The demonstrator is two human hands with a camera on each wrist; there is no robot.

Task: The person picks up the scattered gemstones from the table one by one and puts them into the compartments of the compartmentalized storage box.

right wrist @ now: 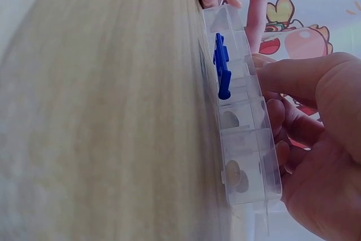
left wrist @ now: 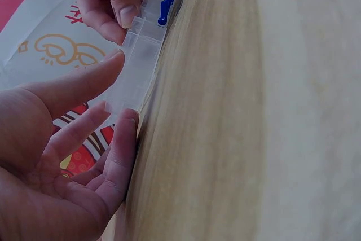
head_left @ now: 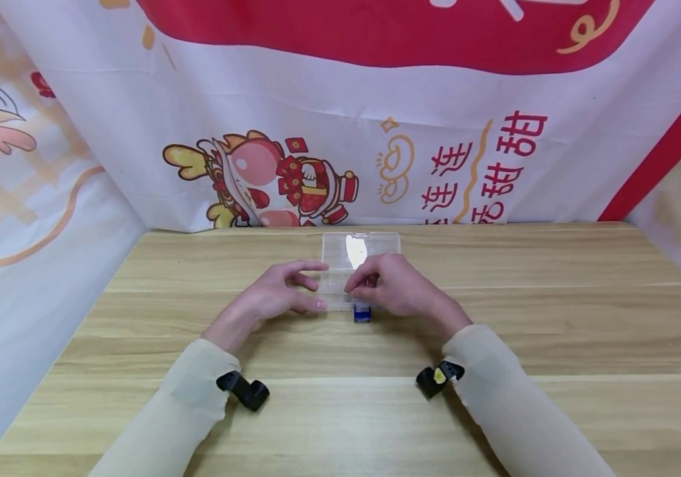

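Note:
A clear plastic compartment box (head_left: 334,301) stands on the table with its lid (head_left: 333,250) raised at the back. A blue latch (right wrist: 221,69) is at its front. My left hand (head_left: 277,288) is at the left end, thumb and fingers spread apart with their tips right at the edge. My right hand (head_left: 397,285) bends over the middle of the box, thumb and forefinger tips close together above the compartments. I cannot tell whether these fingertips pinch anything. Through the front wall show a tan oval piece (right wrist: 232,173) and a grey rounded shape (right wrist: 230,119).
Around the box is a wood-grain table (head_left: 328,417). A printed cloth (head_left: 340,99) hangs behind its back edge, with more cloth at both sides. Black wrist cameras (head_left: 245,391) sit on the cream sleeves (head_left: 179,404).

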